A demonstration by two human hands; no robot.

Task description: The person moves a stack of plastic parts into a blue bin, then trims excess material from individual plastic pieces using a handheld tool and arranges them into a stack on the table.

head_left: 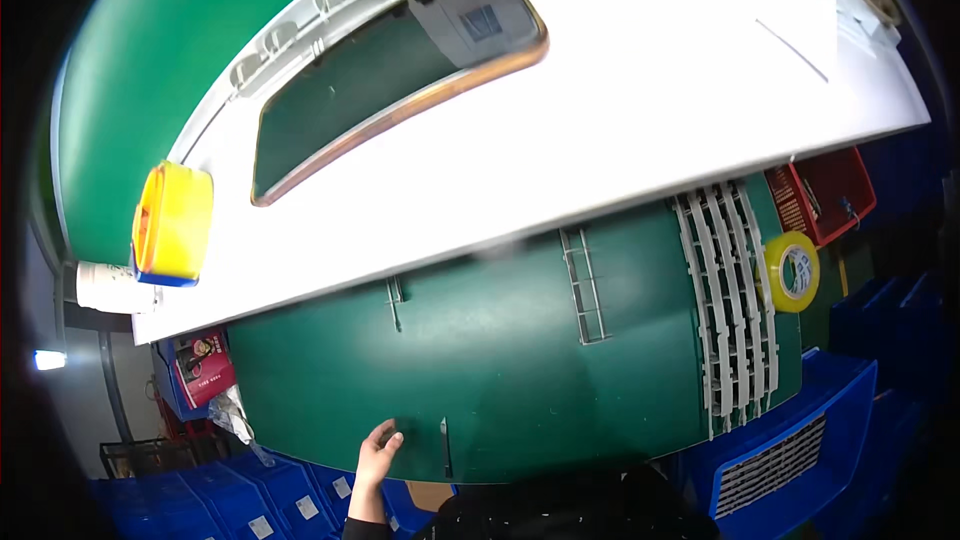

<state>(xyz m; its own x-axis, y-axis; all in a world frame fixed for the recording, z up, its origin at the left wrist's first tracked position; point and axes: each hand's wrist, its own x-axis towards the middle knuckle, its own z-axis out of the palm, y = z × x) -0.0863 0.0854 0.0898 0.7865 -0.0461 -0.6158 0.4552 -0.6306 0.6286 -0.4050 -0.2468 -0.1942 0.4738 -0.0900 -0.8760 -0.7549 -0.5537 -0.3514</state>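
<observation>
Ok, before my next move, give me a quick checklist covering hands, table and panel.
1. Left hand apart from the black strip: ok, green tabletop shows between them.
2. Right hand in view: not ok, it shows nowhere.
3. Gray strips lined up: ok, side by side toward the tabletop's right end.
4. Tape roll free of the gray strips: cannot tell, it sits right at their edge.
5. Yellow box off the white panel: cannot tell, they overlap in this view.
</observation>
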